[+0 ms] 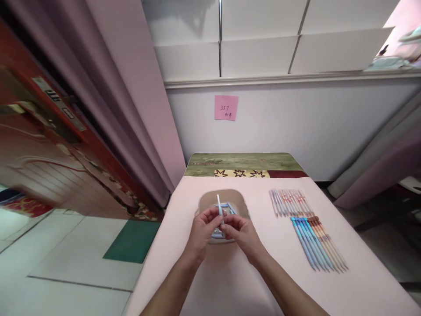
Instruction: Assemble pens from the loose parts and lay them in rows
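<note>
My left hand [207, 227] and my right hand [241, 230] meet over a beige plastic tub [205, 201]. Between the pinched fingertips of both stands a slim pen part [219, 202], white at its upper end and pale blue lower down. Its lower end is partly hidden by my fingers. Several blue and whitish pen pieces [232, 208] lie inside the tub, partly covered by my hands.
To the right lie a row of pale pens with red and grey patterns [291, 202] and a row of blue and brown-beige pens [317, 243]. A pink cloth [263, 281] covers the table. Behind it, a pink note [226, 107] sticks to the wall. A red door [66, 145] stands left.
</note>
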Demonstrator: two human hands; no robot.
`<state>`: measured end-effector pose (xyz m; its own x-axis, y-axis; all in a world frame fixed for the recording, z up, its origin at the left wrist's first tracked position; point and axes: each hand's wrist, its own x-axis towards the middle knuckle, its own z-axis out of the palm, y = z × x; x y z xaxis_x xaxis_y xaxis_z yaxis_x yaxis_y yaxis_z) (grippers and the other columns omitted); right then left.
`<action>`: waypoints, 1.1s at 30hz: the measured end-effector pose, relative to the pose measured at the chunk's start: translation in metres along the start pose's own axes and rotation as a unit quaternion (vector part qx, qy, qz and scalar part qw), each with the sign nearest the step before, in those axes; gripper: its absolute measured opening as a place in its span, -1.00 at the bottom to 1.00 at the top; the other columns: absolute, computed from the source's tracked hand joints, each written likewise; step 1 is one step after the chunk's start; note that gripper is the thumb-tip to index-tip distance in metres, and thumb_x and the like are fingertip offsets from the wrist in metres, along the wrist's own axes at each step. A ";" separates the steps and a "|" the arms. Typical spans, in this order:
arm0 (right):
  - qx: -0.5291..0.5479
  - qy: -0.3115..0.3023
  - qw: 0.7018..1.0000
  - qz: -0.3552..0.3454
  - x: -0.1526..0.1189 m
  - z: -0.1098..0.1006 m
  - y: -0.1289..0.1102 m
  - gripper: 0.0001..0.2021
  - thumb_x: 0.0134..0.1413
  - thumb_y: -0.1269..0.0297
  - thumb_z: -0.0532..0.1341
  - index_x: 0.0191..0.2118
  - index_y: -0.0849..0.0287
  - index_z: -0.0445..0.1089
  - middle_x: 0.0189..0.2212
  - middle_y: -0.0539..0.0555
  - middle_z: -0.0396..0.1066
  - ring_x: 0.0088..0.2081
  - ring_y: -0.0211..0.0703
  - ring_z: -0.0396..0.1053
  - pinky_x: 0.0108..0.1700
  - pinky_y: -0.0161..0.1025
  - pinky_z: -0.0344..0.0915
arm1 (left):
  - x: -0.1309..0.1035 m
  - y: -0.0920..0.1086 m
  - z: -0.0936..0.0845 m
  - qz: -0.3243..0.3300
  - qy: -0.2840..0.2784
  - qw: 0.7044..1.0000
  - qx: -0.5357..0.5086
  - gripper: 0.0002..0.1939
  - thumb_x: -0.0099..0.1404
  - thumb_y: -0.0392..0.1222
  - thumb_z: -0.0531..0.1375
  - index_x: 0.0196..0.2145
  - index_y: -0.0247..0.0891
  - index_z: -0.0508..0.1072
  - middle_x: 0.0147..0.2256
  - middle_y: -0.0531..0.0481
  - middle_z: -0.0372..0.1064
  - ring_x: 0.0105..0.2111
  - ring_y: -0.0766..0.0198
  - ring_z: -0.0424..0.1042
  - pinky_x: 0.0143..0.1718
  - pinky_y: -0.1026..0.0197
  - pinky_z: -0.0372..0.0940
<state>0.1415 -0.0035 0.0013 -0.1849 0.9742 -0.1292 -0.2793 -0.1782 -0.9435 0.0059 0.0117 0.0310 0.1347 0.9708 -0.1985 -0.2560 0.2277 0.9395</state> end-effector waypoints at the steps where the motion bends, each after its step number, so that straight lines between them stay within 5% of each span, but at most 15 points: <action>1: -0.018 -0.003 1.000 -0.003 0.000 -0.002 0.000 -0.69 -0.15 0.03 0.37 -0.39 0.20 0.50 -0.56 -0.01 0.38 -0.50 -0.28 0.25 -0.44 -0.30 0.19 | -0.002 -0.001 -0.001 -0.004 0.010 1.000 -0.006 -0.73 0.00 -0.15 0.35 -0.33 -0.33 0.50 -0.34 -0.14 0.52 -0.39 0.18 0.48 -0.35 0.21 0.35; 7: -0.090 0.090 0.990 -0.067 0.008 -0.015 -0.021 -0.69 -0.06 0.01 0.30 -0.40 0.21 0.48 -0.55 0.00 0.38 -0.51 -0.27 0.24 -0.44 -0.29 0.18 | -0.013 0.005 0.002 -0.046 -0.003 0.999 -0.012 -0.69 0.01 -0.14 0.35 -0.27 -0.30 0.49 -0.38 -0.12 0.52 -0.47 0.18 0.48 -0.36 0.12 0.38; 11: -0.062 0.055 0.995 -0.063 0.012 -0.011 -0.040 -0.66 -0.08 0.03 0.31 -0.27 0.20 0.48 -0.49 0.01 0.41 -0.50 -0.28 0.24 -0.44 -0.31 0.19 | -0.020 0.007 0.009 -0.063 -0.037 0.997 -0.013 -0.73 0.07 -0.12 0.32 -0.27 -0.28 0.48 -0.37 -0.12 0.50 -0.45 0.20 0.46 -0.39 0.15 0.38; 19: -0.007 0.031 0.999 -0.015 0.019 -0.006 -0.049 -0.75 -0.11 0.14 0.31 -0.39 0.22 0.35 -0.57 -0.05 0.38 -0.62 -0.40 0.16 -0.58 -0.40 0.06 | -0.025 0.017 0.013 -0.147 -0.114 0.979 -0.081 -0.80 0.13 -0.22 0.28 -0.26 -0.34 0.46 -0.38 -0.11 0.47 -0.50 0.29 0.42 -0.44 0.17 0.41; 23: 0.029 0.028 0.999 0.024 0.025 -0.005 -0.047 -0.62 -0.19 0.17 0.34 -0.21 0.21 0.35 -0.58 -0.08 0.39 -0.66 -0.43 0.13 -0.61 -0.44 0.01 | -0.020 0.019 0.013 -0.182 -0.084 0.970 -0.136 -0.83 0.16 -0.31 0.25 -0.26 -0.38 0.48 -0.41 -0.10 0.48 -0.53 0.34 0.43 -0.45 0.26 0.42; 33: 0.212 0.027 0.972 0.100 0.032 0.002 -0.028 -0.72 -0.30 0.28 0.42 -0.39 0.26 0.43 -0.70 -0.12 0.31 -0.69 -0.45 0.13 -0.63 -0.48 0.10 | -0.016 0.029 0.026 -0.219 0.044 0.933 -0.283 -0.87 0.25 -0.47 0.12 -0.31 -0.49 0.48 -0.45 -0.15 0.49 -0.52 0.34 0.49 -0.46 0.38 0.44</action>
<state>0.1412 0.0320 0.0242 -0.2281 0.9183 -0.3235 -0.6089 -0.3938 -0.6886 0.0211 0.0013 0.0687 0.2722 0.7723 -0.5740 -0.6620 0.5832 0.4708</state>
